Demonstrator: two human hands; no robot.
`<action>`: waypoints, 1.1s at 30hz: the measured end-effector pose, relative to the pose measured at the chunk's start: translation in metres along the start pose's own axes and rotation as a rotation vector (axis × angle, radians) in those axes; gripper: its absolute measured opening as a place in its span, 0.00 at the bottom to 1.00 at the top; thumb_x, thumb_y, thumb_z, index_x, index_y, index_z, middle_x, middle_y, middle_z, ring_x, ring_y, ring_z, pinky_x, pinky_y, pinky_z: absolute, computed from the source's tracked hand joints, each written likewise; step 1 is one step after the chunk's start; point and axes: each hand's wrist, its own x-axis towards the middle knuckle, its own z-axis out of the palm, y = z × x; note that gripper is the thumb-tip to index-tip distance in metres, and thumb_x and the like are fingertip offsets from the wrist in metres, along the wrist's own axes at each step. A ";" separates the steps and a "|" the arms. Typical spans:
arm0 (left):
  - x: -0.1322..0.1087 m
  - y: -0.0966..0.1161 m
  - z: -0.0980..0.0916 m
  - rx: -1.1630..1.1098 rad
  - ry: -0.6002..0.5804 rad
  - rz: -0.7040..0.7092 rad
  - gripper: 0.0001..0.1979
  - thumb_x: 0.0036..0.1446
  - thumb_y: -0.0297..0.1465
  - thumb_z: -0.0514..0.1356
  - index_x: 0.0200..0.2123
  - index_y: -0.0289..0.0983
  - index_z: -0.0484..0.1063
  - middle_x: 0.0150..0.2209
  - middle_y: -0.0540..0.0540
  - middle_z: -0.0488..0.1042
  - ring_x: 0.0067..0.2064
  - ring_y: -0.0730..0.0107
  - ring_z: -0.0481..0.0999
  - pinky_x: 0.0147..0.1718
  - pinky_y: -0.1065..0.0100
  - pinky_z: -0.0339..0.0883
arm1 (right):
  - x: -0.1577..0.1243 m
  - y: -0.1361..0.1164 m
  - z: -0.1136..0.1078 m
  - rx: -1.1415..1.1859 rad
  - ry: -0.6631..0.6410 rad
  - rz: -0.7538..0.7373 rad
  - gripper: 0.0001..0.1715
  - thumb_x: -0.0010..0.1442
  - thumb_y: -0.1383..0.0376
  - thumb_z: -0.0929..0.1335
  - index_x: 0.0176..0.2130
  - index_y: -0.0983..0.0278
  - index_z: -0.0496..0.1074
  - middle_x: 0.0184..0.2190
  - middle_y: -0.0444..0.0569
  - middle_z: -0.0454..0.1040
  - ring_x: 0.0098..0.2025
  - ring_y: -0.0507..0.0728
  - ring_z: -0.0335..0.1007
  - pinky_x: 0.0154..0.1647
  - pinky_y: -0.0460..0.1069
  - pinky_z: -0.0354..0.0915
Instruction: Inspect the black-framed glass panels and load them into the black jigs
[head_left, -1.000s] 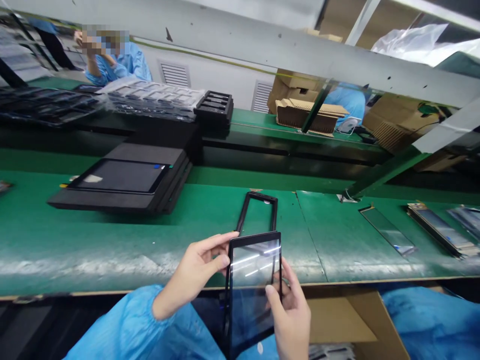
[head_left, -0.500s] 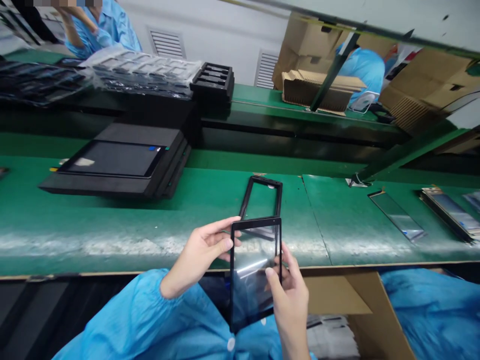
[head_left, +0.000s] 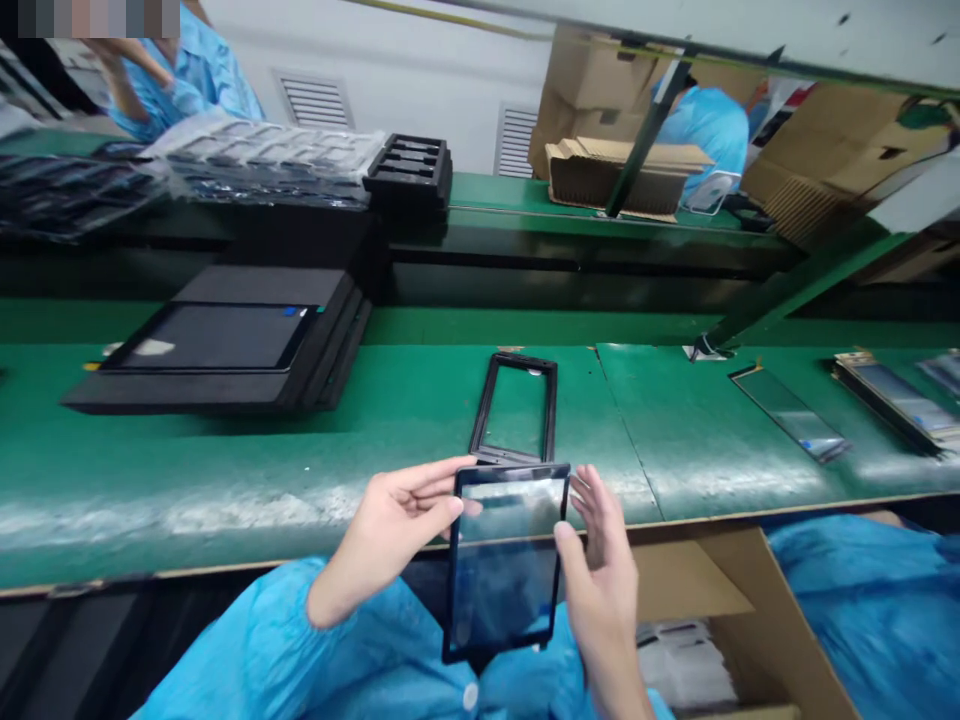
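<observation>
A black-bordered, see-through glass touch panel [head_left: 506,575] is held up in front of my chest, just off the bench edge. My left hand [head_left: 394,530] pinches its upper left edge between thumb and fingers. At the opposite side, my right hand [head_left: 604,575] has its thumb on the right border and its fingers behind and beside that edge. Just beyond the panel, a black rectangular frame [head_left: 551,410] lies on the green bench, its near end partly covered by the panel's top.
Black foam sheets [head_left: 247,390] are stacked at left with a dark screen [head_left: 214,338] on top. Another glass panel [head_left: 787,410] and stacked panels [head_left: 896,400] lie to the right. An open cardboard box [head_left: 795,620] stands below the bench edge. Black trays [head_left: 409,165] rest on the shelf.
The glass panel has tilted, so its surface now reflects more light. My right thumb has moved from over the glass to its right border, with the right fingers straighter.
</observation>
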 end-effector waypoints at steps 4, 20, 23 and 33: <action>-0.008 -0.002 -0.003 0.054 -0.032 0.020 0.25 0.55 0.39 0.75 0.54 0.35 0.85 0.34 0.38 0.88 0.36 0.54 0.90 0.33 0.68 0.83 | 0.023 -0.020 -0.005 0.223 -0.154 0.190 0.25 0.67 0.51 0.72 0.57 0.61 0.81 0.33 0.52 0.87 0.37 0.62 0.87 0.45 0.55 0.80; -0.009 -0.004 -0.008 0.359 -0.049 0.105 0.20 0.61 0.40 0.69 0.55 0.44 0.85 0.56 0.37 0.84 0.56 0.45 0.84 0.51 0.56 0.81 | 0.013 -0.030 0.006 0.236 -0.131 0.183 0.12 0.64 0.57 0.75 0.41 0.63 0.84 0.28 0.52 0.87 0.27 0.61 0.87 0.33 0.51 0.82; -0.005 0.005 0.003 0.689 -0.167 0.320 0.25 0.59 0.36 0.70 0.61 0.50 0.81 0.71 0.43 0.69 0.70 0.41 0.71 0.66 0.50 0.67 | 0.010 -0.028 0.016 0.241 -0.250 0.187 0.15 0.60 0.58 0.77 0.46 0.63 0.84 0.28 0.50 0.87 0.28 0.61 0.87 0.33 0.50 0.81; 0.007 -0.007 -0.010 0.219 -0.128 -0.032 0.26 0.68 0.44 0.63 0.63 0.39 0.68 0.43 0.39 0.87 0.31 0.62 0.84 0.24 0.70 0.74 | 0.036 -0.006 -0.039 0.120 -0.280 0.318 0.25 0.62 0.45 0.73 0.27 0.61 0.86 0.28 0.55 0.86 0.35 0.69 0.85 0.42 0.58 0.78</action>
